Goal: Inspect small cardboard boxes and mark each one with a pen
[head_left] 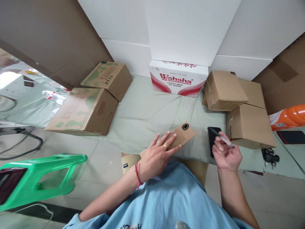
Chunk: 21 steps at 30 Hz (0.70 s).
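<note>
My left hand (pixel 156 156) lies flat with its fingers spread on a narrow piece of brown cardboard (pixel 177 136) at the table's front edge. A black oval mark or ring, too small to make out, shows near the cardboard's far end (pixel 185 127). My palm and fingers hide the cardboard's middle. Off to the right, my right hand (pixel 227 154) is raised with its fingers closed around a slim pen (pixel 224 139), its dark tip pointing up and to the left. Partly behind that hand, a black phone (pixel 211 143) lies on the pale green cloth (pixel 140 111).
Brown boxes (pixel 83 109) stand at the left, more boxes (pixel 254 125) at the right. A white and red Wahaha carton (pixel 178 78) sits at the back. Keys (pixel 270 157) lie at the right edge, near an orange bottle (pixel 289 117). A green stool (pixel 45 178) stands lower left.
</note>
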{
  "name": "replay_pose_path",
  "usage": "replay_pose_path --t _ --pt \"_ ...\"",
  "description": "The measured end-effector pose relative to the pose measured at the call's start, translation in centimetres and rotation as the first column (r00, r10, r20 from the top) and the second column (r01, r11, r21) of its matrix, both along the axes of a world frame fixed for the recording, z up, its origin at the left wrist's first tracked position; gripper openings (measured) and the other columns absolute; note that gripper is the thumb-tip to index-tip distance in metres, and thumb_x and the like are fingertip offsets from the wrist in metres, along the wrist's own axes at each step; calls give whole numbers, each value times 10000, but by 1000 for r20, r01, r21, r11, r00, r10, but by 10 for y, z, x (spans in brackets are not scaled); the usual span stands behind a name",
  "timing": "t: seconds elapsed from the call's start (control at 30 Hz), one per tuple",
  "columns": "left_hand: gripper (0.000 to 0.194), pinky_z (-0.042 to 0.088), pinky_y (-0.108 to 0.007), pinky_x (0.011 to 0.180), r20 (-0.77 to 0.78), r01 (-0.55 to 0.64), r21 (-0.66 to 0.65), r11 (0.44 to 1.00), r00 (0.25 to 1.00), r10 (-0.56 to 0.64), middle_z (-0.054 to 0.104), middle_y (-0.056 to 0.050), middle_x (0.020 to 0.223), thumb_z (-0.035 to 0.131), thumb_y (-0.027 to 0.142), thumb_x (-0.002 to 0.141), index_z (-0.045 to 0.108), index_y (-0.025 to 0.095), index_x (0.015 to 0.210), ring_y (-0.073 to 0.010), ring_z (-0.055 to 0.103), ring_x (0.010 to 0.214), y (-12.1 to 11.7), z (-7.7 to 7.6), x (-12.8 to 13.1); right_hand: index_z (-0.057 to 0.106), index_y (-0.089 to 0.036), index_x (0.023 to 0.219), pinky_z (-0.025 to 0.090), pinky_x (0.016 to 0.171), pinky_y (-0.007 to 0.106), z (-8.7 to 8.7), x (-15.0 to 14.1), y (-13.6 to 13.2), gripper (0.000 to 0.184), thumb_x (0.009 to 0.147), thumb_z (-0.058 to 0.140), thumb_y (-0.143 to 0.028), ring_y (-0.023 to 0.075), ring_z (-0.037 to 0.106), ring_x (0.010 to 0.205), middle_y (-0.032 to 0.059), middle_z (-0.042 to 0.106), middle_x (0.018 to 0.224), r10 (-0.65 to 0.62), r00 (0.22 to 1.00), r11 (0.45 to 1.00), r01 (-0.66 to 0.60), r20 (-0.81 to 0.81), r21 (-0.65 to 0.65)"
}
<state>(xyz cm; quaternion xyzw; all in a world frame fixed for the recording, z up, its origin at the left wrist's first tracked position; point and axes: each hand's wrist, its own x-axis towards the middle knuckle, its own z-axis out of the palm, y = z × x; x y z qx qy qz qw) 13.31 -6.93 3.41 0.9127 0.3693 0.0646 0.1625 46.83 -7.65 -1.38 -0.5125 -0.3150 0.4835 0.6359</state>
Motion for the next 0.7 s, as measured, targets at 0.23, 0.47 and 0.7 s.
replay_pose_path --t 0.23,0.47,0.7 --pt "493 336 -616 1321 75 -65 51 997 995 61 503 -156 1691 566 128 982 660 236 1453 -356 437 1601 4 0 8 455 -249 666 226 413 223 28 -29 12 477 900 772 -519 77 181 408 -115 269 477 -39 993 998 44 -108 49" --pt "620 267 -536 1360 22 -75 214 974 997 72 450 -161 1733 540 167 1040 447 179 1653 -318 412 1625 -4 -15 20 720 -211 1105 313 439 224 43 -68 27 385 891 774 -526 110 524 544 17 721 787 52 996 998 -53 74 16" --pt "602 322 -486 1336 -8 -52 219 974 998 55 388 -131 1769 472 233 1105 376 184 1697 -299 404 1635 -2 -18 21 703 -220 1055 529 674 287 32 -98 49 195 944 703 -381 159 661 670 -18 709 736 9 851 996 -52 525 68"
